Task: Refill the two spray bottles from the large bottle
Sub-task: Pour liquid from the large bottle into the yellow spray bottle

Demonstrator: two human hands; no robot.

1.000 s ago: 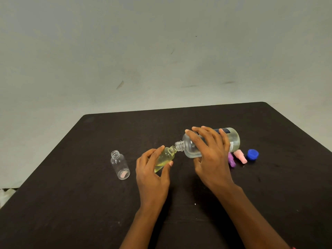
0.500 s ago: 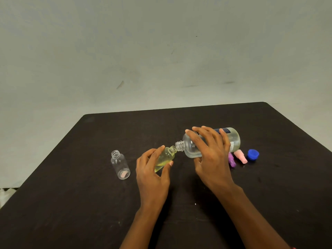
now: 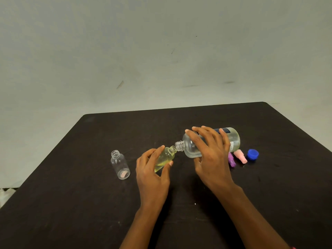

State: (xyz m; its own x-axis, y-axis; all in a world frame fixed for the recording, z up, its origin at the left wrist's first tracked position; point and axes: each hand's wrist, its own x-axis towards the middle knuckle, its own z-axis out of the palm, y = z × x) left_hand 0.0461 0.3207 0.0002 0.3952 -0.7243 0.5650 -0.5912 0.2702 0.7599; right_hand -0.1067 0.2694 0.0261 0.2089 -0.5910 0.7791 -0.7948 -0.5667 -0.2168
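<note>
place: bare plain room | cues: dark table (image 3: pixel 71 194), scuffed pale wall (image 3: pixel 161 51)

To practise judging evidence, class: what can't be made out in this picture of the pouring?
Head view: label of the large bottle, covered by the right hand and too small to read.
Head view: purple cap, partly behind the right hand.
Head view: any flow into the small bottle, too small.

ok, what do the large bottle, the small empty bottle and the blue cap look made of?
Large clear bottle: transparent, glossy, moulded screw neck; likely plastic, glass not ruled out.
Small empty clear bottle: same see-through glossy walls, threaded neck; probably plastic.
Round blue cap: opaque, even colour, slight sheen; most likely plastic.
</note>
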